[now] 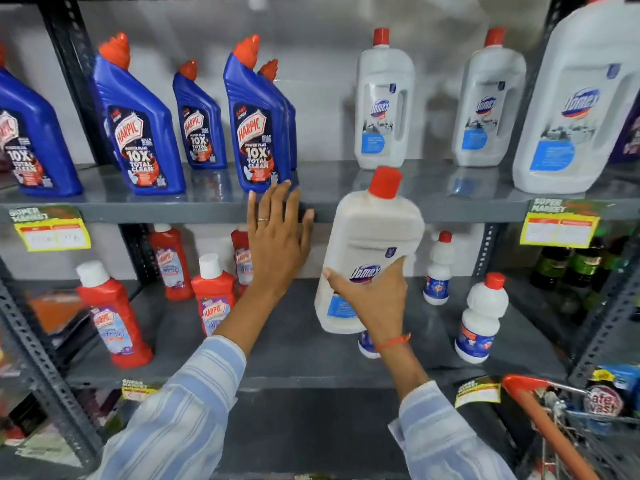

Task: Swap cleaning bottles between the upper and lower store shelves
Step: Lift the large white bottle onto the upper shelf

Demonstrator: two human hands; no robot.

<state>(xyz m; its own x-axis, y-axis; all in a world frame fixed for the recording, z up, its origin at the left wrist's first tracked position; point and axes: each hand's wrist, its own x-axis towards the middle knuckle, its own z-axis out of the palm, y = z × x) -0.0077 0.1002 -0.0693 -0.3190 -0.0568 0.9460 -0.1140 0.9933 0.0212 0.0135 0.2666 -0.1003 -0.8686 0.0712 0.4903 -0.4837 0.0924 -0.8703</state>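
My right hand (372, 299) grips a white Domex bottle (370, 237) with a red cap, tilted slightly, in front of the edge of the upper shelf (450, 207). My left hand (278, 237) is open with fingers spread, its fingertips just below a blue Harpic bottle (258, 123) at the upper shelf's front edge. More blue Harpic bottles (138, 126) and white Domex bottles (384, 105) stand on the upper shelf. Red Harpic bottles (114, 313) and small white bottles with red caps (479, 320) stand on the lower shelf (294, 344).
A large white Domex jug (578, 105) stands at the upper right. Yellow price tags (52, 230) hang from the shelf edges. A shopping trolley with an orange handle (540, 420) sits at the lower right. Dark green bottles (581, 265) fill the neighbouring rack.
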